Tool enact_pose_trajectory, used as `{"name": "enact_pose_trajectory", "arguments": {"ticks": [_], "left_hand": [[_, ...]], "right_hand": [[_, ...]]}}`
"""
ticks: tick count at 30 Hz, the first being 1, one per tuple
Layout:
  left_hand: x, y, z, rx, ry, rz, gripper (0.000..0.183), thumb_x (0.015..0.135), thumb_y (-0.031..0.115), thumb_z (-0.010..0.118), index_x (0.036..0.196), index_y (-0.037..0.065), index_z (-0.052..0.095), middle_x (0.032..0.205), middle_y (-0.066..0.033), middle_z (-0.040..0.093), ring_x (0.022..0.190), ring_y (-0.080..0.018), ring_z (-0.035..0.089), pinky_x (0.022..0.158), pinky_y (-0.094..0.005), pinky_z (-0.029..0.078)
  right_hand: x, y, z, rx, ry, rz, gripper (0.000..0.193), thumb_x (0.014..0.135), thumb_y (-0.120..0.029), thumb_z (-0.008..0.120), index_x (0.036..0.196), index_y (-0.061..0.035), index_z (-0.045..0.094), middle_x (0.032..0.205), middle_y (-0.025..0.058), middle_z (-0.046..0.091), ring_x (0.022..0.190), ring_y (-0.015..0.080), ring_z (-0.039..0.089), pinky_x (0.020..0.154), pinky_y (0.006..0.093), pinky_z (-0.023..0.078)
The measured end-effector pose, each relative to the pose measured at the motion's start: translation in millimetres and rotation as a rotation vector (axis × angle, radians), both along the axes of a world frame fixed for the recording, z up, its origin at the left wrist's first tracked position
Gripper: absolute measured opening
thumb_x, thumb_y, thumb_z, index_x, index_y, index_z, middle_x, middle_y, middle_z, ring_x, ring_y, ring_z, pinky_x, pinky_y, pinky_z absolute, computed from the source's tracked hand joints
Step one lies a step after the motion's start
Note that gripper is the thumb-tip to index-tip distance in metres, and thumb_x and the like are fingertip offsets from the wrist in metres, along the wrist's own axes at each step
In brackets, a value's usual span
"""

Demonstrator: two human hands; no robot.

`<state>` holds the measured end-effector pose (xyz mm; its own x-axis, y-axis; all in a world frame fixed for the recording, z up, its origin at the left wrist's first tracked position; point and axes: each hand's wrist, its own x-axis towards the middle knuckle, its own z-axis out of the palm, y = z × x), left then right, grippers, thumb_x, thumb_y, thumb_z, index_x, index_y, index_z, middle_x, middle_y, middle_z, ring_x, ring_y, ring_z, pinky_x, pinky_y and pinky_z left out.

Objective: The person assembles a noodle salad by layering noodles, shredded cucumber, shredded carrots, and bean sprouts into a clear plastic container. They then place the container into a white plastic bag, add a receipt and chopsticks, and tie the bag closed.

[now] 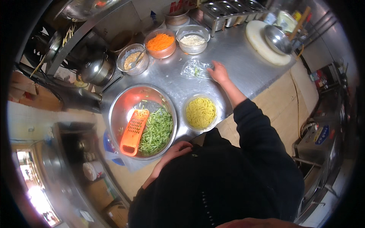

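Note:
My right hand (219,73) reaches across the steel table, thumb and fingers closed on the edge of a crumpled clear plastic bag (189,70) with bits of green in or on it. Close to my body, my left hand (179,149) holds nothing, its fingers loosely bent beside the near rim of a large steel bowl (173,110). Shredded green vegetable (156,131) fills that bowl's right side, and an orange grater (134,133) leans inside it. Right of the bowl stands a clear tub of yellow noodles (200,113).
Along the back stand tubs of shredded carrot (160,41), pale shreds (192,39) and brown crumbs with a spoon (132,60). Lidded steel containers (232,13) sit behind. A round white board (259,45) bears a steel bowl (278,39). A pot (98,70) is at left.

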<state>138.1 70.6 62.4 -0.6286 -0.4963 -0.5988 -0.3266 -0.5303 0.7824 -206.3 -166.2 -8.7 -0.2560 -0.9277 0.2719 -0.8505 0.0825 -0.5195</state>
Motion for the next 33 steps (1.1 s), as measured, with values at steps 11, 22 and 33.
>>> {"name": "enact_pose_trajectory", "arguments": {"ticks": [11, 22, 33], "left_hand": [[-61, -13, 58, -0.039, 0.151, 0.51, 0.024, 0.097, 0.016, 0.053, 0.118, 0.003, 0.056, 0.112, -0.0042, 0.061, 0.104, -0.0123, 0.057, 0.09, -0.0261, 0.043], [-73, -107, 76, -0.749, -0.252, 0.907, 0.011, 0.09, 0.01, 0.062, 0.094, 0.0, 0.064, 0.08, -0.003, 0.062, 0.075, -0.0102, 0.056, 0.07, -0.0246, 0.046], [-110, -200, 56, -1.45, -0.756, 0.98, 0.054, 0.079, 0.02, 0.074, 0.122, -0.002, 0.049, 0.12, -0.0161, 0.052, 0.112, -0.0266, 0.051, 0.097, -0.0368, 0.04]], "right_hand": [[5, -76, 24, 0.098, -0.499, 0.439, 0.02, 0.083, -0.025, 0.065, 0.087, -0.0053, 0.068, 0.08, 0.0112, 0.067, 0.076, 0.0272, 0.063, 0.07, 0.0385, 0.048], [45, -68, 114, -0.276, -0.047, 0.862, 0.009, 0.082, -0.018, 0.064, 0.082, -0.0082, 0.064, 0.079, 0.0083, 0.062, 0.07, 0.0286, 0.061, 0.061, 0.0387, 0.049], [37, -57, 141, -0.028, -0.479, 1.052, 0.008, 0.086, -0.008, 0.063, 0.09, -0.0015, 0.064, 0.08, 0.0052, 0.059, 0.076, 0.0156, 0.058, 0.068, 0.0285, 0.046]]}}
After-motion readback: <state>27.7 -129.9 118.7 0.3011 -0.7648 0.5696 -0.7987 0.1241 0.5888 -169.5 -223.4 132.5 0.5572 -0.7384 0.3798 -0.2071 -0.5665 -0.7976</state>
